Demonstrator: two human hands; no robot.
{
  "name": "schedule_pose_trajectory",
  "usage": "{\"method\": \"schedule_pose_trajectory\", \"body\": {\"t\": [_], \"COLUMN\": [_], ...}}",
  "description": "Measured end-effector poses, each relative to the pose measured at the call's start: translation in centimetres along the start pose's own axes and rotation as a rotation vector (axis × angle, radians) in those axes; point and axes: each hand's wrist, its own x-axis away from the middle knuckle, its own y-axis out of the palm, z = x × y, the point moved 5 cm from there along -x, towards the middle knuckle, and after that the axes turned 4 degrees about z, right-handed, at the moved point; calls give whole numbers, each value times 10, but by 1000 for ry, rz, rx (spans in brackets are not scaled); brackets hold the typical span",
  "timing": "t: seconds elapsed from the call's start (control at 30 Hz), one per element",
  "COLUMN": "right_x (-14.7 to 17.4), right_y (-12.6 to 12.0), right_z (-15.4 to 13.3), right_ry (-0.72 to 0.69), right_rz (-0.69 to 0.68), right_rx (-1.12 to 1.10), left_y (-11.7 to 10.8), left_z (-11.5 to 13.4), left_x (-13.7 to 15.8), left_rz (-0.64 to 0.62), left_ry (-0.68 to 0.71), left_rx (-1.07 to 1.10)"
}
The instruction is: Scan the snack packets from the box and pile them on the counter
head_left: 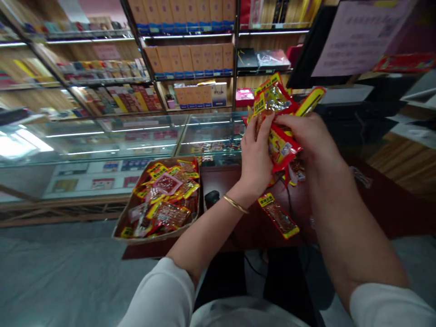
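Note:
Both of my hands are closed around one bunch of red and yellow snack packets [281,145], raised over the dark red desk [225,181]. My left hand [257,154] presses the bunch from the left, fingers on its front. On the right side my right hand [311,134] grips it, with a yellow-ended packet poking up above the knuckles. A single snack packet [278,215] lies on the desk below my hands. To the left stands an open cardboard box [117,229] heaped with similar packets and a few clear-wrapped pieces.
A small black object [211,197] sits beside the box. Behind the desk runs a glass display counter [146,131], with shelves of boxed goods [190,59] beyond it. A monitor [306,50] with a paper sheet stands at the right; a dark cable crosses the desk.

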Motion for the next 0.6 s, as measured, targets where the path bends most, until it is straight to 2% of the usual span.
{"method": "schedule_pose_trajectory", "body": {"t": [0.17, 0.3, 0.43, 0.5, 0.6], "right_x": [28, 70, 113, 127, 132], "right_y": [144, 237, 293, 307, 314], "right_z": [25, 68, 118, 141, 165], "right_ry": [133, 258, 372, 410, 420], "right_rz": [-203, -339, -462, -505, -532], "right_rx": [-66, -48, 40, 114, 255], "left_y": [-137, -220, -271, -286, -299], "left_z": [-18, -45, -83, -101, -117], "left_x": [23, 59, 102, 121, 142], "left_rz": [163, 205, 138, 80, -1], "left_ry": [-62, -173, -261, -302, -337], "left_rx": [-332, -551, -643, -671, -712]}}
